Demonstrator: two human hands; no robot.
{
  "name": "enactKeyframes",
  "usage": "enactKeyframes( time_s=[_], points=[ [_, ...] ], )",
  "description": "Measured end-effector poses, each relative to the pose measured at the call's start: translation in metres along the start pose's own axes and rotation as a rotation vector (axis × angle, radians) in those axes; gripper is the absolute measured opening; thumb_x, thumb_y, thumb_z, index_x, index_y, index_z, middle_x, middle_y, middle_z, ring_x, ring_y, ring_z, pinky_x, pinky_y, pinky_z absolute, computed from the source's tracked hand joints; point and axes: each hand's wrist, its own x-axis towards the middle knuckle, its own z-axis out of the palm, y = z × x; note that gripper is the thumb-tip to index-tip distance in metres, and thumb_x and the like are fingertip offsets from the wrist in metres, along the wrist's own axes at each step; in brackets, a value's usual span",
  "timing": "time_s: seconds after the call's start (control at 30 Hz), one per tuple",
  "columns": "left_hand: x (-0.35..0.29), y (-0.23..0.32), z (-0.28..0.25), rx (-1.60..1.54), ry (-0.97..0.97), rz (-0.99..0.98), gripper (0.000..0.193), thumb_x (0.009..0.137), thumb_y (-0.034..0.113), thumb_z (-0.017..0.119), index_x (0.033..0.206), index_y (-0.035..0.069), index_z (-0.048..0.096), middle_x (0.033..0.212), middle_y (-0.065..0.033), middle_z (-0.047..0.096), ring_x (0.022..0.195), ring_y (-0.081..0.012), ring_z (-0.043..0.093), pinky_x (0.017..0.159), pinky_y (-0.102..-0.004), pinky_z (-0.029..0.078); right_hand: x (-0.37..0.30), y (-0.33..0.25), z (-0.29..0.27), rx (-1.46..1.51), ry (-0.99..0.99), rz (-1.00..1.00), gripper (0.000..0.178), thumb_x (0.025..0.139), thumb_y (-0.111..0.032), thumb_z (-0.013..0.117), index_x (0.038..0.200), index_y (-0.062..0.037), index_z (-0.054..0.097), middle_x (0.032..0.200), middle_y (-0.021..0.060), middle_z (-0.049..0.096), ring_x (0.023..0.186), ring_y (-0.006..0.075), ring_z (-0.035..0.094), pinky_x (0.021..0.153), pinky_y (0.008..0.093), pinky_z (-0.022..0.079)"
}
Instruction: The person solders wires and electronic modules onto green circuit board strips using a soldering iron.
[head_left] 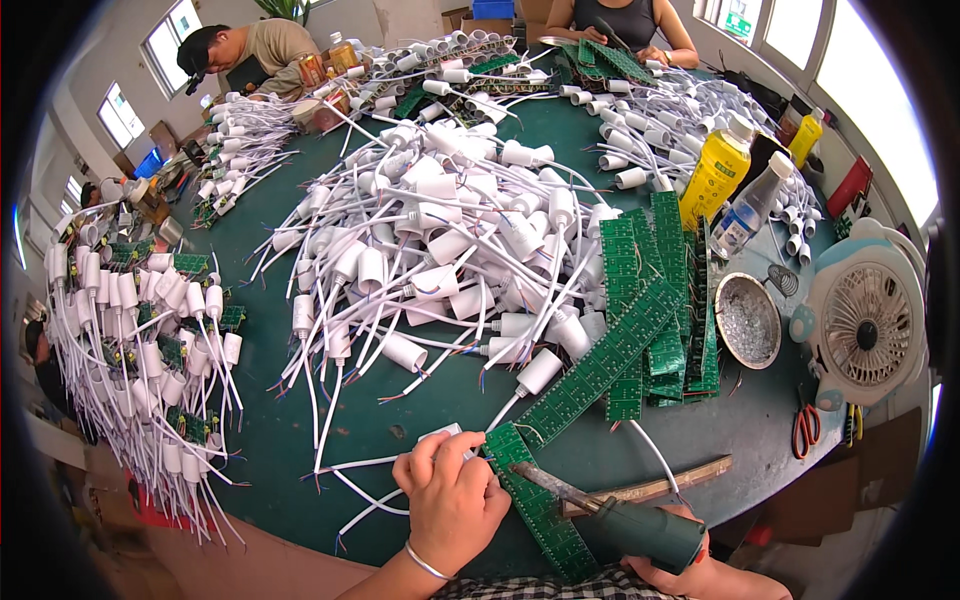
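Observation:
My left hand (pixel 452 500) is closed at the upper end of a green circuit board strip (pixel 548 525). Its fingers are curled round a white lamp socket (pixel 440 432), which they mostly hide. Dark green and thick-bodied, a soldering iron (pixel 650 535) is gripped in my right hand (pixel 672 572). Its metal tip slants up and left over the board, close to the left fingertips; whether it touches cannot be made out. Under the iron's barrel lies a wooden strip (pixel 655 485). Just beyond my hands another circuit board strip (pixel 598 362) lies at a slant.
A large heap of white lamp sockets with cables (pixel 430 215) fills the middle. Finished-looking bunches (pixel 150 350) hang at the left edge. At right are stacked boards (pixel 665 300), a metal bowl (pixel 747 320), bottles (pixel 717 170), a fan (pixel 865 325) and scissors (pixel 805 430). Two people sit across.

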Motion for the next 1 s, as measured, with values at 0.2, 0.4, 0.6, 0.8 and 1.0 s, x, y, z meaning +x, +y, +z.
enactKeyframes(
  time_s=[0.2,0.4,0.6,0.8,1.0],
  points=[
    [0.001,0.000,0.001,0.005,-0.001,0.004,0.018,0.062,0.006,0.067,0.068,0.011,0.050,0.114,-0.0054,0.057,0.112,-0.0327,0.044,0.092,-0.0490,0.027,0.000,-0.005,0.001,0.076,0.055,0.045,0.044,0.075,-0.007,0.072,0.116,0.0020,0.059,0.113,0.0170,0.062,0.104,0.0299,0.059,0.093,0.0409,0.045],
    [-0.001,0.000,0.001,0.013,0.001,0.005,0.017,0.062,0.006,0.066,0.069,0.011,0.051,0.115,-0.0063,0.057,0.113,-0.0334,0.043,0.093,-0.0491,0.027,0.001,-0.007,0.000,0.099,0.051,0.040,0.046,0.075,-0.008,0.073,0.118,0.0020,0.058,0.113,0.0168,0.061,0.104,0.0300,0.059,0.093,0.0408,0.045],
    [-0.011,-0.005,0.003,-0.082,0.078,0.021,0.019,0.064,0.004,0.071,0.077,0.010,0.058,0.117,-0.0081,0.056,0.113,-0.0362,0.043,0.097,-0.0484,0.031,-0.002,-0.002,0.001,0.078,0.066,0.012,0.050,0.075,-0.009,0.074,0.120,0.0023,0.056,0.114,0.0168,0.061,0.105,0.0295,0.058,0.094,0.0407,0.044],
    [-0.014,-0.004,0.001,-0.079,0.076,0.057,0.022,0.063,0.003,0.073,0.079,0.010,0.060,0.119,-0.0084,0.054,0.114,-0.0376,0.043,0.098,-0.0476,0.034,-0.003,0.000,0.000,0.129,0.051,0.040,0.050,0.076,-0.009,0.073,0.121,0.0029,0.056,0.115,0.0170,0.061,0.105,0.0281,0.059,0.093,0.0395,0.045],
    [-0.009,-0.002,0.002,-0.074,0.064,0.033,0.021,0.064,0.003,0.074,0.079,0.009,0.060,0.118,-0.0082,0.055,0.113,-0.0371,0.044,0.098,-0.0478,0.033,-0.003,0.000,-0.003,0.109,0.040,0.022,0.048,0.076,-0.009,0.073,0.120,0.0033,0.057,0.115,0.0168,0.061,0.104,0.0275,0.060,0.091,0.0390,0.046]
  ],
)
